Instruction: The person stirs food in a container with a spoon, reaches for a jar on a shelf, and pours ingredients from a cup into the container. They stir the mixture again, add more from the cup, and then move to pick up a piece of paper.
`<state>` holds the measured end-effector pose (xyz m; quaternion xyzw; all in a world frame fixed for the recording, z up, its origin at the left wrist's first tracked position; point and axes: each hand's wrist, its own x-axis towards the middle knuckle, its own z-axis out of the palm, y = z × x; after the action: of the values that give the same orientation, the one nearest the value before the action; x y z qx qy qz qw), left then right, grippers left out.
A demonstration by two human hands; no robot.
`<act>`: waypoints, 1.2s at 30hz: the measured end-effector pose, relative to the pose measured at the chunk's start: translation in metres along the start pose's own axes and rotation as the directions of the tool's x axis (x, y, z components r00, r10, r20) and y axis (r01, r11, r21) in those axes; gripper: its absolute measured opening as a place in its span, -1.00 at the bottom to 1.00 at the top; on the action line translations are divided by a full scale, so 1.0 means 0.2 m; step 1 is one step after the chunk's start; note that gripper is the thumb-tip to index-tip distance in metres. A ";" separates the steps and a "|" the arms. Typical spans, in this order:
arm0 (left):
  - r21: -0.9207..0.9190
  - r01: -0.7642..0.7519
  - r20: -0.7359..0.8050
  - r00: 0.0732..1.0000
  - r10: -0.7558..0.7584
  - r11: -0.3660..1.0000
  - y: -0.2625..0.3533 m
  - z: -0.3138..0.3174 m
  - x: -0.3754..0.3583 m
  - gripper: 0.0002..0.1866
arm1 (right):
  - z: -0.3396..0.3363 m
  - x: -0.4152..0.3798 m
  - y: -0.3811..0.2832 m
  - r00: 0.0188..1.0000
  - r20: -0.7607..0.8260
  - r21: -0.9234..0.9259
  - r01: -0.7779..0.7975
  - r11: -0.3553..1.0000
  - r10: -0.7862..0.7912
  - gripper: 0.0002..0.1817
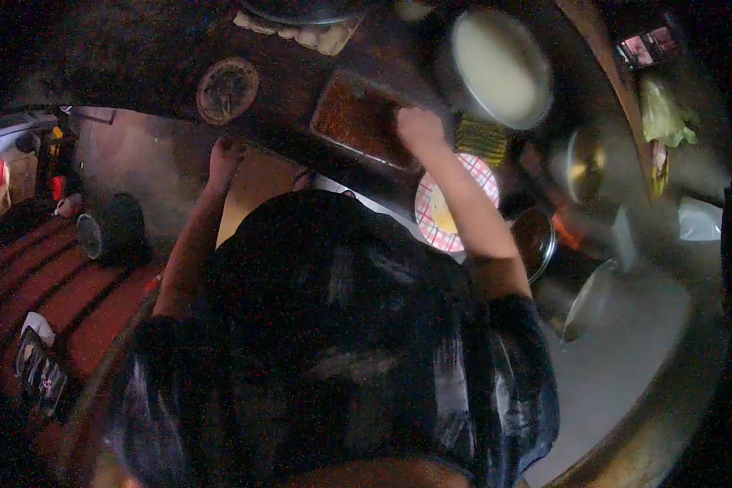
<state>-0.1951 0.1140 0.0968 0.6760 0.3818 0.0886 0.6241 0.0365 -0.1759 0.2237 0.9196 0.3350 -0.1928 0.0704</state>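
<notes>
My right hand [421, 130] is curled closed at the right end of a rectangular tray [321, 102] that holds a reddish-brown, crumbly-looking mass [362, 118]. Whatever the fingers may hold is hidden. Below that forearm lies a round plate with a red-and-white checked rim [424, 215] and something pale yellow on it. My left hand [226, 151] is at the dark table's near edge, just under a round patterned dish [228, 91]; its fingers are too dark to make out.
A large bowl of whitish contents [500, 69] stands right of the tray, beside a yellow-green ribbed item [481, 140]. Farther right are a metal pot [586, 167], a lidded dark pan [537, 240] and a leafy green bundle [665, 114]. A dark bucket [112, 228] sits at left.
</notes>
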 end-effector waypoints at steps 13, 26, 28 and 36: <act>0.115 0.050 0.015 0.999 -0.052 0.992 0.05 0.00 -0.03 -0.76 | -0.03 0.08 -0.04 0.999 0.029 -0.004 0.029 1.000 -0.029 -0.74; 0.018 0.001 0.053 0.999 -0.002 1.000 -0.02 -0.01 0.00 -0.73 | 0.02 0.11 -0.08 0.998 0.070 0.018 -0.008 1.000 0.007 -0.73; 0.009 -0.031 0.081 0.996 0.030 0.999 0.03 -0.01 -0.03 -0.72 | -0.05 0.08 -0.07 0.996 0.085 -0.016 -0.031 0.999 0.032 -0.72; 0.024 -0.005 0.066 0.998 0.003 1.000 -0.09 -0.03 -0.02 -0.77 | 0.17 0.15 -0.18 0.996 -0.060 0.054 0.063 0.997 -0.060 -0.74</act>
<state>-0.2086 0.1142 0.0821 0.6867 0.3608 0.0629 0.6279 0.0239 -0.1386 0.1802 0.9157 0.3595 -0.1774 0.0290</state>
